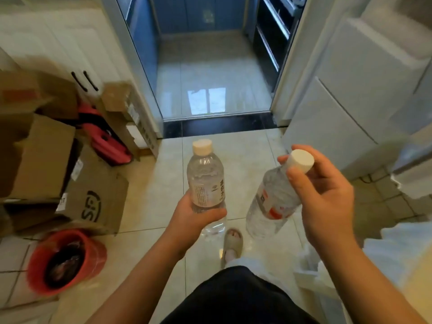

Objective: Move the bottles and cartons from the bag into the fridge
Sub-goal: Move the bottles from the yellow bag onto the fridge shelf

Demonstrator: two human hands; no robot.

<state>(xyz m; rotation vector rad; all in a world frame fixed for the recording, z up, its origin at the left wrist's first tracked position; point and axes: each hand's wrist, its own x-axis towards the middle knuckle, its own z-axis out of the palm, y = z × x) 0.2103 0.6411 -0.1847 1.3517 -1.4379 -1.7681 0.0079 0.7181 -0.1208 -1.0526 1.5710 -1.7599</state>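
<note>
My left hand [194, 215] grips the lower part of a clear water bottle [205, 176] with a white cap and a pale label, held upright over the floor. My right hand [327, 195] holds a second clear water bottle [271, 202] near its neck and white cap; this one has a red and white label and tilts with its base down to the left. The white fridge [350, 90] stands at the right. A white plastic bag [311, 267] shows at the lower right, partly hidden by my right arm.
Several cardboard boxes [93, 202] are stacked on the left, with red cases [107, 143] behind them and a red bucket [65, 260] at lower left. A doorway [210, 90] with a dark threshold opens ahead. My slippered foot [231, 242] stands on the tiled floor.
</note>
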